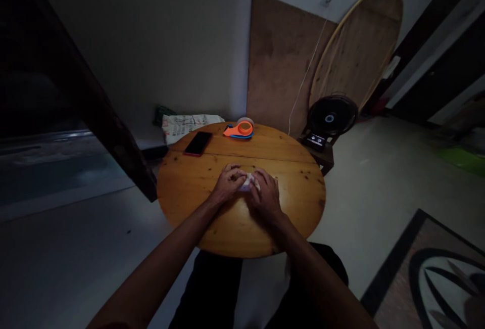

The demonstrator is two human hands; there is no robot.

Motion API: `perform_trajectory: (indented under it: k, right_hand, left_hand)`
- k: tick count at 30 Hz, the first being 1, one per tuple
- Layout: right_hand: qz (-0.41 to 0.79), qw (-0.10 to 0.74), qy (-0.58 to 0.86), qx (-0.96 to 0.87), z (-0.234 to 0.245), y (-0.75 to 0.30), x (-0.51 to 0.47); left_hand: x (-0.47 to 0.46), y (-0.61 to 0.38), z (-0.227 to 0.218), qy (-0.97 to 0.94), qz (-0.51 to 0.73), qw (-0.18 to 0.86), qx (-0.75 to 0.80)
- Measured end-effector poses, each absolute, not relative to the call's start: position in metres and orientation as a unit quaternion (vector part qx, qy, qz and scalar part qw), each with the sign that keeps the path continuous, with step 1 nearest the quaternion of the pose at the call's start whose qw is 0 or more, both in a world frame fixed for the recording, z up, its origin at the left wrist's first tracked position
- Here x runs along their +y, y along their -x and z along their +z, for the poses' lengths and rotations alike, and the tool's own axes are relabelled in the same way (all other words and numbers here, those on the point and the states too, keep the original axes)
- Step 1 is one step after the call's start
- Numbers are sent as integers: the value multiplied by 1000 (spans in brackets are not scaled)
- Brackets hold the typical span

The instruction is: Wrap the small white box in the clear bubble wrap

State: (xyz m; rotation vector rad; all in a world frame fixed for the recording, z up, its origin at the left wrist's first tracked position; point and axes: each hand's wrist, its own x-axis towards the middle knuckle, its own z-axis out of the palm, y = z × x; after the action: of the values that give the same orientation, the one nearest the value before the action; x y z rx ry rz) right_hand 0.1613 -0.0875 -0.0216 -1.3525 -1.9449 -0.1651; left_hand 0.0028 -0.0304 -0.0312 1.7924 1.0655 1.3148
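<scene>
Both hands meet over the middle of a round wooden table [182, 187]. Between them is a small white and pale purple item [247, 183], perhaps a packet or small box; its kind is not clear. My left hand [229, 182] grips its left side, thumb and fingers bent round it. On the other side my right hand [266, 190] curls its fingers over the item's right end. The fingers cover much of it. Further back on the tabletop is an orange and blue tape dispenser [241, 129] with a roll of tape.
A dark phone with a red edge [198, 143] lies at the table's back left. Behind it is a printed white bag [189, 124]. A black fan [332, 115] stands right of the table. A brown board [280, 61] and a round wooden tabletop [359, 46] lean on the wall.
</scene>
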Motion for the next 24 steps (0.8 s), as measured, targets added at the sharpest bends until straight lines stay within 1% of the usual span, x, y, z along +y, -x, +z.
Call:
perform_trajectory:
  k: [4, 7, 17, 21, 24]
  right_hand:
    - [-31, 348, 551, -758, -19, -161, -86]
    - [-12, 343, 553, -759, -19, -162, -86]
    - [62, 391, 544, -740, -25, -169, -83]
    - [48, 386, 540, -746, -26, -169, -85]
    - [26, 355, 534, -767, -24, -168, -87]
  left_hand:
    - [-29, -4, -34, -674, 511, 346, 406]
    - [-29, -5, -35, -666, 513, 361, 404]
    - [-30, -4, -32, -672, 497, 373, 402]
    - [-30, -4, -33, -679, 492, 366, 403]
    - [-31, -4, -32, -683, 491, 360, 403]
